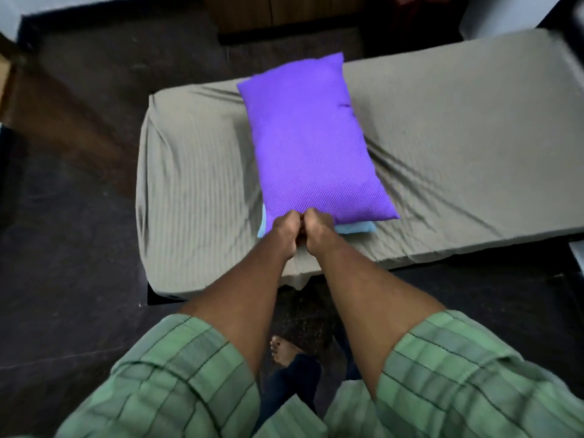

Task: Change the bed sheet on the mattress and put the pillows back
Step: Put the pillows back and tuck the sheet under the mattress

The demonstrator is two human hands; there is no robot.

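On the mattress (442,147), covered by a grey sheet (196,172), a purple pillow (313,143) lies atop a light blue pillow (357,228). Left hand (286,232) and right hand (317,227), fingers curled, grip the purple pillow's near edge, side by side.

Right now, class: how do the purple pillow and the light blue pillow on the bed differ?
The purple pillow lies on top in full view; the light blue pillow lies beneath, showing only an edge. Both hands, left hand and right hand, grip at the purple one's near end. Both pillows rest on the grey sheet.
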